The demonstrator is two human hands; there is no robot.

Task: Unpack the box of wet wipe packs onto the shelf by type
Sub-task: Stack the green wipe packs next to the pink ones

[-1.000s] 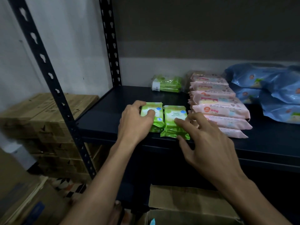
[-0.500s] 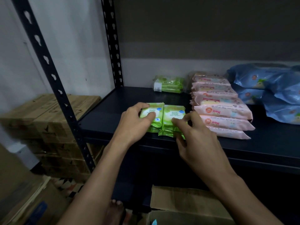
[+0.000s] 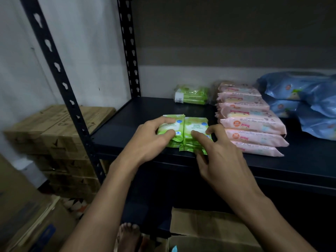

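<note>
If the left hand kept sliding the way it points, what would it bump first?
Probably the green bundle at the back. The left hand grips the left green pack and points up the shelf; depth is hard to judge.

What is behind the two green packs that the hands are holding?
Behind the green packs, bare shelf, then a green bundle near the wall. What lies behind that bundle is hidden.
</note>
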